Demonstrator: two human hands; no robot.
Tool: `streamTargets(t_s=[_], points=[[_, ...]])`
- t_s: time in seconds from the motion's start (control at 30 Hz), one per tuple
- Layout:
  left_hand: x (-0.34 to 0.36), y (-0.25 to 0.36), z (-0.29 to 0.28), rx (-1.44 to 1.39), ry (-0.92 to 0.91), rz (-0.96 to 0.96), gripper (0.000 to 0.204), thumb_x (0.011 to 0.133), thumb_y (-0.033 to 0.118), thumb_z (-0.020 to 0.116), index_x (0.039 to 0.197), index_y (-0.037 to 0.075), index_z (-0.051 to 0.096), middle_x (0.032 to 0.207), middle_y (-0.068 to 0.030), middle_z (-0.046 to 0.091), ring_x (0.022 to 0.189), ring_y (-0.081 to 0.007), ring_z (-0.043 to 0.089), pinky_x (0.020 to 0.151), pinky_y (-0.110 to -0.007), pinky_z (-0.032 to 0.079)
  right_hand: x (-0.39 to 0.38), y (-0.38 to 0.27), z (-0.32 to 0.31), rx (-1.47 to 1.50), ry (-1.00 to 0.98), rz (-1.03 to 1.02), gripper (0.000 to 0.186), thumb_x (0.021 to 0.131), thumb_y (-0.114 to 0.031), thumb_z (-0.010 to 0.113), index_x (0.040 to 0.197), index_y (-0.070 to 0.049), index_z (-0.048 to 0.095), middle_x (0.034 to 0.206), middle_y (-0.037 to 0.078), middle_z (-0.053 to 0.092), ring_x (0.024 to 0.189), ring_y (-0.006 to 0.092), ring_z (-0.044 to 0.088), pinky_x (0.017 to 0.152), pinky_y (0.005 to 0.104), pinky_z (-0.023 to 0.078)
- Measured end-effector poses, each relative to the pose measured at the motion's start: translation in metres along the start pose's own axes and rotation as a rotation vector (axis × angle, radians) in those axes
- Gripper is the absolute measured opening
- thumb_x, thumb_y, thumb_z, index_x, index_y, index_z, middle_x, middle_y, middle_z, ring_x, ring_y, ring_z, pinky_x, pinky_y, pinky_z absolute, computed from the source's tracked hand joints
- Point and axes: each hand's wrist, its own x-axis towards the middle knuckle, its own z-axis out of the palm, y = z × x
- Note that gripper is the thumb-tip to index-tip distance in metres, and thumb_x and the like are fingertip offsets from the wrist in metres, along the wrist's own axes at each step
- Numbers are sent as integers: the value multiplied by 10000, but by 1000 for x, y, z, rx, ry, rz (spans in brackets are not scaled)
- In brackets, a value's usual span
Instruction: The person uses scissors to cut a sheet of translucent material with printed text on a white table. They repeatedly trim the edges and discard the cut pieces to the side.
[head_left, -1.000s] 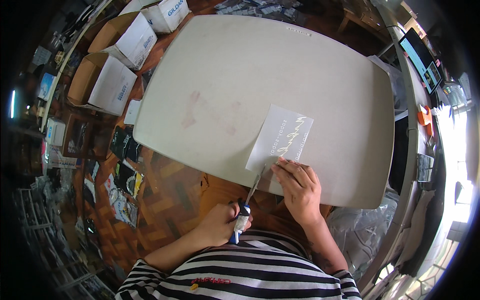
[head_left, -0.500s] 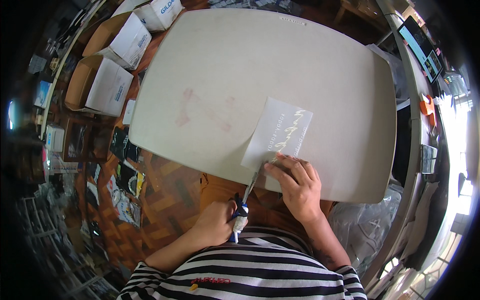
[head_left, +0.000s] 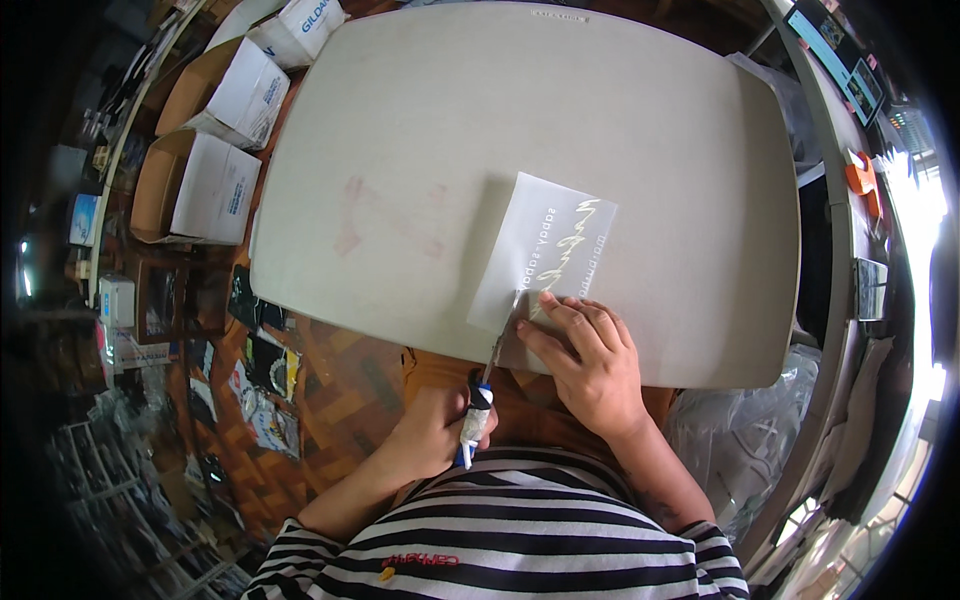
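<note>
My left hand (head_left: 435, 430) is closed round the handles of a pair of scissors (head_left: 474, 425), blue with white wrapping. The scissors' blades point up and away from me and reach the near part of a translucent sheet (head_left: 508, 235) with mirrored pale lettering. My right hand (head_left: 592, 365) grips this sheet at its near right part, thumb close to the blades and fingers over the lettering. The sheet's far part stands slightly off the table and casts a shadow. Where the blades meet the sheet is small and partly blurred.
The pale table (head_left: 400, 120) with faint reddish stains fills the middle. Open cardboard boxes (head_left: 215, 190) stand to its left. Plastic bags and packets lie on the wooden floor (head_left: 340, 390). A clear plastic bag (head_left: 745, 440) is at the right, beside a shelf with an orange-handled tool (head_left: 862, 175).
The scissors and both hands have shifted slightly, the blades reaching a little farther along the sheet. The whole view has tilted a little.
</note>
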Motion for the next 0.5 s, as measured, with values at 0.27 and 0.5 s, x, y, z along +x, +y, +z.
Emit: streamTargets(t_s=[0.27, 0.5], points=[[13, 12, -4, -79, 12, -17, 207, 921, 154, 596, 802, -13, 621, 631, -75, 624, 522, -127, 587, 484, -261, 438, -2, 2, 1, 18, -3, -16, 306, 797, -145, 641, 1093, -126, 715, 1266, 87, 611, 1097, 246, 600, 992, 406, 486], [22, 19, -6, -179, -10, -40, 234, 856, 204, 664, 880, -26, 628, 668, -126, 635, 497, -146, 583, 447, -239, 425, -3, 2, 0, 17, -37, -14, 298, 811, -153, 625, 1097, -118, 702, 1291, 94, 594, 1126, 252, 585, 1012, 406, 470]])
